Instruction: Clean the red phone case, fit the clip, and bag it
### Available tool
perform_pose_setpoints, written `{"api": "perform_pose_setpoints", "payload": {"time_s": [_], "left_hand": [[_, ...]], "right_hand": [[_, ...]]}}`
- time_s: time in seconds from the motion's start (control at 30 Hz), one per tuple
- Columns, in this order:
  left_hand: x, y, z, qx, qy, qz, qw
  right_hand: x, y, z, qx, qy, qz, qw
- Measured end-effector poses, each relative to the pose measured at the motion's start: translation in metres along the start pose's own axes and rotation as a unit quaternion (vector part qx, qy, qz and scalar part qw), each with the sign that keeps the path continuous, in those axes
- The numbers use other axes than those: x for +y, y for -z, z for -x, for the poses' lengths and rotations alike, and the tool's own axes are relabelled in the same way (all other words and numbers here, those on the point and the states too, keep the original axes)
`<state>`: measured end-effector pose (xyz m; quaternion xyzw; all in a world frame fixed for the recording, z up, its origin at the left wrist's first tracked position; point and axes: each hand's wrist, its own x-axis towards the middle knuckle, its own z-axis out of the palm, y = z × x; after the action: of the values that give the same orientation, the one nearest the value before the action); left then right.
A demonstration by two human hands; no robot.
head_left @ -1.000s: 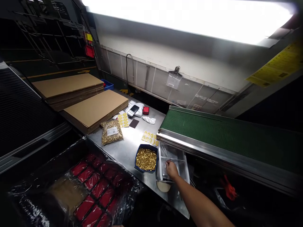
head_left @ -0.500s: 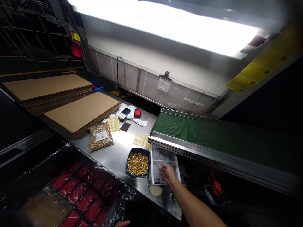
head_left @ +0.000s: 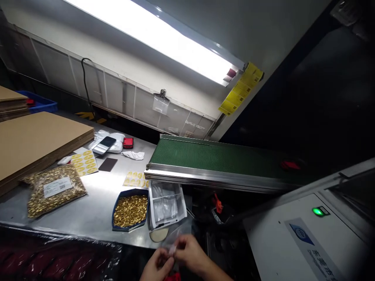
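My left hand and my right hand meet at the bottom middle, fingers pinched together. Between them is a thin clear plastic bag, partly hidden by the fingers. Something red shows just below them, mostly cut off by the frame edge. Just beyond my hands stands a white divided tray holding clear plastic bags. To its left is a dark blue bin full of small gold-coloured metal parts.
A green conveyor belt runs right, carrying a red item. Left on the metal table lie a filled bag of gold parts, sticker sheets, a scale-like device and cardboard. A white machine stands at right.
My right hand has left the white tray with a clear plastic bag and come down beside my left hand, which has risen into view. The view has swung right.
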<state>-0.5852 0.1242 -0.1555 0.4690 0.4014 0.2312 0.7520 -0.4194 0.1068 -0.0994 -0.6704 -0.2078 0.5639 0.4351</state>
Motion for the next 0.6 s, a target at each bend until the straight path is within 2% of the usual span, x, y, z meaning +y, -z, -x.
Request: {"api": "perform_pose_setpoints", "payload": {"time_s": [0.07, 0.13, 0.23, 0.33, 0.47, 0.53, 0.6], "left_hand": [[0.011, -0.011, -0.006, -0.046, -0.039, -0.041, 0.997], [0.016, -0.016, -0.003, -0.073, -0.059, -0.091, 0.991], [0.014, -0.018, 0.012, -0.059, -0.054, -0.171, 0.982], [0.007, -0.032, 0.034, -0.024, -0.047, -0.226, 0.973], [-0.011, -0.066, 0.067, -0.02, -0.038, -0.251, 0.967], [-0.028, -0.082, 0.086, -0.03, -0.007, -0.235, 0.971], [-0.051, -0.096, 0.11, -0.02, 0.036, -0.2, 0.979]], "right_hand": [[0.015, 0.006, 0.023, -0.034, -0.046, -0.001, 0.998], [0.025, 0.018, 0.039, -0.026, -0.049, -0.014, 0.998], [0.031, 0.034, 0.056, 0.011, -0.013, 0.008, 1.0], [0.037, 0.035, 0.075, 0.039, 0.052, 0.096, 0.993], [0.053, 0.031, 0.119, 0.021, 0.163, 0.252, 0.954], [0.069, 0.039, 0.143, 0.02, 0.205, 0.311, 0.928], [0.095, 0.056, 0.161, 0.041, 0.225, 0.344, 0.911]]}}
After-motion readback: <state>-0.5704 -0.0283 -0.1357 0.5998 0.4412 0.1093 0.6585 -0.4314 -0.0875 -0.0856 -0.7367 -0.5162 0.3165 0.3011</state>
